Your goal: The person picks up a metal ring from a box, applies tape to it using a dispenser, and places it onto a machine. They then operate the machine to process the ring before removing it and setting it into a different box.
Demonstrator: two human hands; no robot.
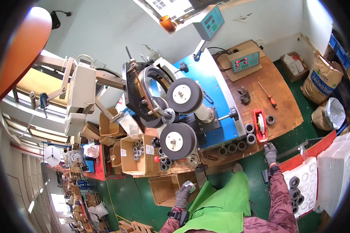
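Observation:
My left hand (pixel 181 197), in a grey knit glove, is closed around a small pale piece (pixel 189 186) above an open cardboard box (pixel 165 194). What kind of piece it is, I cannot make out. At the bench's front edge my gloved right hand (pixel 270 154) reaches the near end of a red tape dispenser (pixel 260 134), which carries a white tape roll (pixel 261 123). Its fingers are bent together, and anything between them is too small to see. Dark grey rings (pixel 251 139) stand left of the dispenser, and another ring (pixel 270 119) lies right of it.
A winding machine with large black rollers (pixel 184 95) on a blue base (pixel 221 136) fills the middle. An orange-handled screwdriver (pixel 268 95) and a digital control box (pixel 244 62) sit on the bench. At right, a white foam tray (pixel 305 182) holds rings; at left, a carton (pixel 128 161) does too.

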